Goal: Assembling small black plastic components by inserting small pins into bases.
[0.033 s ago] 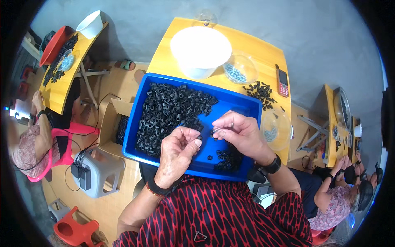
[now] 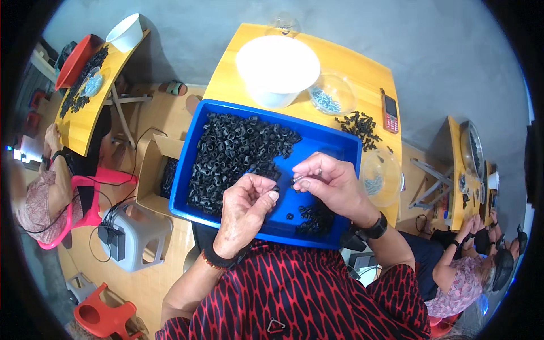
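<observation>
Left hand (image 2: 245,211): over the blue tray (image 2: 195,136), near its front. The fingers curl in and the thumb and fingertips pinch a small black part (image 2: 276,187). The grip is closed on it.
Right hand (image 2: 331,182): just beside the left hand, also over the tray. Its fingertips pinch a thin silver pin (image 2: 298,179). The grip is closed on the pin, and the pin's tip points at the black part.
Black part and pin: close together between the two hands, above the bare blue floor of the tray.
Tray: sits on the yellow desk (image 2: 362,73) right in front of the person. A big heap of black parts (image 2: 232,152) fills its left and back. A small heap (image 2: 313,218) lies near the front right, under the right wrist.
White bowl (image 2: 277,67): on the desk behind the tray.
Clear bowl (image 2: 331,96): just right of the white bowl, with small silver bits inside.
Second clear bowl (image 2: 381,177): at the right edge of the tray.
Loose black parts (image 2: 358,124): on the desk by the red phone (image 2: 390,114).
Watch (image 2: 371,229): black, on the right wrist.
Other people: sit at other yellow desks, far left and far right.
</observation>
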The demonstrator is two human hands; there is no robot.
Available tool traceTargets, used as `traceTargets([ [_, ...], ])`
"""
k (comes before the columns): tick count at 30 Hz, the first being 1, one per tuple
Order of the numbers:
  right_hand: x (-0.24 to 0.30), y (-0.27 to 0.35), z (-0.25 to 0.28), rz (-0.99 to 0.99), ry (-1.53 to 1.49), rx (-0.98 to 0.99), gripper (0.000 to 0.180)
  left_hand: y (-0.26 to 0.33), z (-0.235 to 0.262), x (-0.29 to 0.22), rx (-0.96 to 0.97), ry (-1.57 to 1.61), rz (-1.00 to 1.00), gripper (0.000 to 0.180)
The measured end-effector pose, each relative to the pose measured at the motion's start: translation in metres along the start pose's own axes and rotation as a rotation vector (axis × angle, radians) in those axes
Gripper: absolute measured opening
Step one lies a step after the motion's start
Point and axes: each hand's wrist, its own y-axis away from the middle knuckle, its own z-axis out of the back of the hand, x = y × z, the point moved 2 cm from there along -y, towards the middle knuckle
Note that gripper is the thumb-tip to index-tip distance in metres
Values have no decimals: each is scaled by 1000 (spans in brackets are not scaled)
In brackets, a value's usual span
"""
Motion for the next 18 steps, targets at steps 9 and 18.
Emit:
traceTargets([
  [9,13,-5,-14,148,379,43,22,1,-3,-2,2,29,-37,10],
  [18,18,-7,-18,277,571,85,21,0,-3,-1,24,8,-49,8],
])
